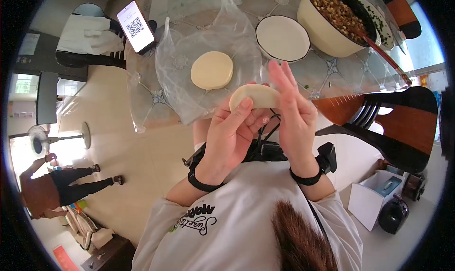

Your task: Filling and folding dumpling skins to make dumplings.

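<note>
A half-moon of folded pale dough [258,96] is held above the table's near edge. My left hand [231,128] grips its left part, the thumb lying on the front face and fingertips showing behind. At its right end is my right hand [296,111], with two fingers stretched upward. The hand covers that end of the dough, so whether it pinches it cannot be told. Beyond my hands, a stack of round dough wrappers [212,70] lies on a clear plastic bag [177,93]. A white bowl with a dark rim [283,38] stands behind my right hand.
A cream pot [320,32] of chopped filling [336,13] stands back right, a red utensil handle [389,60] jutting over its rim. Beside it is a plate of chopped greens [378,22]. A propped phone [136,27] is at left; a person [60,187] stands farther off.
</note>
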Action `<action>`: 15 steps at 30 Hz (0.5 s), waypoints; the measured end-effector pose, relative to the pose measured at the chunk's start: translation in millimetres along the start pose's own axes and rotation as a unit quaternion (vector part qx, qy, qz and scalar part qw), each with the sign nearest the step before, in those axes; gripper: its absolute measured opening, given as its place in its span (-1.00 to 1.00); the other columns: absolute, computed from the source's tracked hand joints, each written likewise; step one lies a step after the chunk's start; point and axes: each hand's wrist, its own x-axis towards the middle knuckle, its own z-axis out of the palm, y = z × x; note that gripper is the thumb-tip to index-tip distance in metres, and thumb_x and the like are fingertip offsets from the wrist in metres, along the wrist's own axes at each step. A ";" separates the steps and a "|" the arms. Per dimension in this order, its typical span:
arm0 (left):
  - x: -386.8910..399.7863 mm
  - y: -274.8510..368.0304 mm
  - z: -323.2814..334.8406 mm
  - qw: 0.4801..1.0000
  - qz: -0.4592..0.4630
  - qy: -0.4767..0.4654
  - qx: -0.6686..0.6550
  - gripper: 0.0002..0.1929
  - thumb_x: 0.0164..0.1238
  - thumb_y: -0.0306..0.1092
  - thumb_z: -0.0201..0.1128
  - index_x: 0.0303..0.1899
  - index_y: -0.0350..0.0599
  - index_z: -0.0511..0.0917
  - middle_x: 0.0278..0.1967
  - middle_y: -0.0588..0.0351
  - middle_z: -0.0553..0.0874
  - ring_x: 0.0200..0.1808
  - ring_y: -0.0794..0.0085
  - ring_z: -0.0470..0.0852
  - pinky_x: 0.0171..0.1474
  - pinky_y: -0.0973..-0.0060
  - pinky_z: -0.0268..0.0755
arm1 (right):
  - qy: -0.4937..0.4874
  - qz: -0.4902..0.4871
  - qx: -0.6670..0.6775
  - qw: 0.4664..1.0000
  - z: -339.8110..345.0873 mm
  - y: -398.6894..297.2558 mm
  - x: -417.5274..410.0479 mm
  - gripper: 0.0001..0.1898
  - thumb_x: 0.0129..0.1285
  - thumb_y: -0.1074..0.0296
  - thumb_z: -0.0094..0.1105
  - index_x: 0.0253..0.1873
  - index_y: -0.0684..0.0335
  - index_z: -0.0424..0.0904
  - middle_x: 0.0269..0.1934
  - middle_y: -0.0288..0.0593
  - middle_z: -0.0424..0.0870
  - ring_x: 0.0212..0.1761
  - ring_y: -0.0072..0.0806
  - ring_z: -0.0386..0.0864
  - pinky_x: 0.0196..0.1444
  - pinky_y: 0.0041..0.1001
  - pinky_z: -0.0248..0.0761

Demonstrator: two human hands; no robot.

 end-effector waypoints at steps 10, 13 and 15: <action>2.0 -3.7 1.5 0.999 -0.003 -0.019 -0.028 -0.68 0.39 -0.27 0.02 0.09 -0.16 0.37 0.09 0.03 0.51 0.04 0.43 0.55 -0.04 0.55 0.49 | -0.007 -0.010 0.011 1.000 0.3 3.8 -2.6 -0.65 0.37 0.33 -0.12 0.15 0.39 0.42 0.27 -0.02 0.30 0.45 -0.16 -0.14 0.38 -0.23 -0.19; 3.5 -4.5 2.1 1.000 0.005 -0.015 -0.018 -0.66 0.38 -0.26 0.04 0.11 -0.16 0.36 0.06 0.06 0.53 0.02 0.42 0.56 -0.03 0.55 0.48 | -0.003 -0.027 0.007 1.000 2.6 -1.1 -1.8 -0.68 0.36 0.33 -0.07 0.08 0.40 0.48 0.22 -0.01 0.36 0.43 -0.14 -0.08 0.37 -0.23 -0.15; 1.7 -1.8 9.3 0.999 0.023 0.013 0.018 -0.65 0.35 -0.35 0.08 0.14 -0.20 0.35 0.01 0.06 0.56 0.01 0.41 0.56 -0.02 0.52 0.49 | 0.048 -0.044 0.028 0.997 10.8 -12.8 0.7 -0.70 0.34 0.35 -0.05 0.05 0.39 0.51 0.17 -0.01 0.43 0.42 -0.14 -0.03 0.36 -0.22 -0.11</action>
